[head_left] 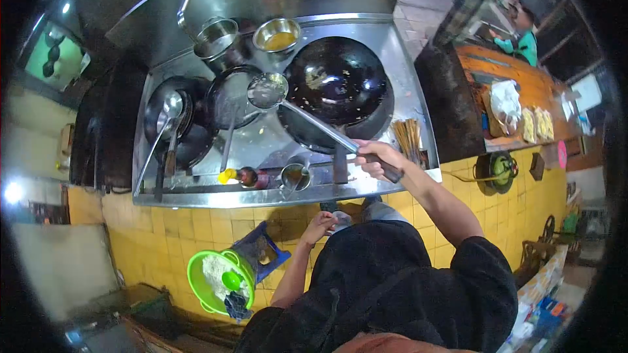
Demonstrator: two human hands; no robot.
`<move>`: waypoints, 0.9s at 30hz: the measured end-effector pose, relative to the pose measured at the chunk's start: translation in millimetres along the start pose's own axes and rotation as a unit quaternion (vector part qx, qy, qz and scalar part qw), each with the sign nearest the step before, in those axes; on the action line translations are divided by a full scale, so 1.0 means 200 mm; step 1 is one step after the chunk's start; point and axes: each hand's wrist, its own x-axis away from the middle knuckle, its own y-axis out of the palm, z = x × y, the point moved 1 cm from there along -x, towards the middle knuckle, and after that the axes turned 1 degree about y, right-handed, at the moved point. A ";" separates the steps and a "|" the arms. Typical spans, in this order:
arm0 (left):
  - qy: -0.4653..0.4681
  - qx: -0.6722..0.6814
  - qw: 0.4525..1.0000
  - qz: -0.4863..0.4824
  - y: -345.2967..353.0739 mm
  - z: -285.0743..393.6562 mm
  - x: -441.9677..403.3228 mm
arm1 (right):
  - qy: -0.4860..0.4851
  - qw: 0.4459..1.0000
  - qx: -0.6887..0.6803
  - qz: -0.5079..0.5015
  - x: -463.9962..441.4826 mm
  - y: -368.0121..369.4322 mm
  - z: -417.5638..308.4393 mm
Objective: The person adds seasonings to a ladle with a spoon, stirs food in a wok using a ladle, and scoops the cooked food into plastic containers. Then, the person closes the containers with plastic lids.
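Note:
My right hand (381,159) is wrapped round the dark grip of a long-handled skimmer (319,124). Its round, speckled metal head hangs over the stove between a small dark pan (226,101) and the large black wok (337,82). Bits of food cling to the wok's dark inner wall. Low in front of my body, beside the counter's front edge, my left hand (319,229) has its fingers closed on a clear plastic piece (341,221); whether it is a cup or a bag, I cannot tell.
A metal pot (216,38) and a bowl of yellow liquid (277,36) stand behind. Left, a ladle (173,103) rests in stacked woks. Along the front are a bottle (252,178) and a metal cup (295,178). A green basin (196,281) of white rice-like food stands by a blue stool (271,248).

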 end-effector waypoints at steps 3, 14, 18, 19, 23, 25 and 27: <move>-0.013 -0.069 0.997 -0.020 0.10 0.04 -0.06 | -0.023 0.999 -0.041 -0.005 0.23 -0.17 0.05; -0.095 -0.331 0.925 -0.161 1.00 0.06 -0.49 | -0.227 0.964 -0.071 0.121 0.53 -0.47 0.11; -0.072 -0.352 0.908 -0.216 1.53 -0.01 -0.62 | -0.264 0.940 0.114 0.181 1.12 -0.79 0.25; -0.061 -0.373 0.898 -0.223 1.73 0.00 -0.64 | -0.318 0.922 0.141 0.171 1.38 -0.90 0.33; -0.045 -0.424 0.847 -0.316 2.34 -0.13 -0.77 | -0.432 0.736 -0.039 0.520 2.42 -1.36 0.82; -0.060 -0.457 0.804 -0.376 2.59 -0.18 -0.87 | -0.520 0.560 -0.201 0.613 2.92 -1.43 1.15; -0.129 -0.492 0.742 -0.436 2.90 -0.30 -1.14 | -0.576 0.363 -0.242 0.691 3.54 -1.38 1.68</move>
